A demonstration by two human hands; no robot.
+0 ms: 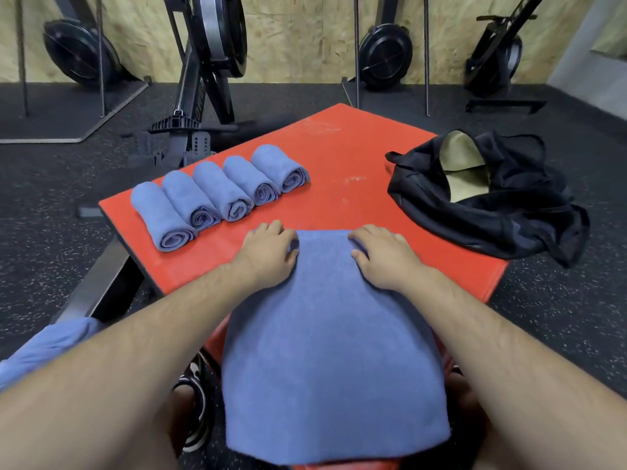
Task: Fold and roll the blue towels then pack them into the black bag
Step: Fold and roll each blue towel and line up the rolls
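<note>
A folded blue towel (pixel 329 347) lies lengthwise on the red mat (pixel 339 154), its near end hanging toward me. My left hand (pixel 268 254) grips the towel's far left corner with curled fingers. My right hand (pixel 385 256) grips the far right corner the same way. Several rolled blue towels (pixel 217 191) lie side by side in a row on the mat's left part. The black bag (pixel 492 205) sits open at the mat's right edge, showing a tan lining.
More blue cloth (pixel 51 347) lies at the lower left beside my left arm. Rowing machines (pixel 210 62) and metal stands line the wooden wall at the back. Dark speckled rubber floor surrounds the mat. A shoe (pixel 196 401) shows below the mat.
</note>
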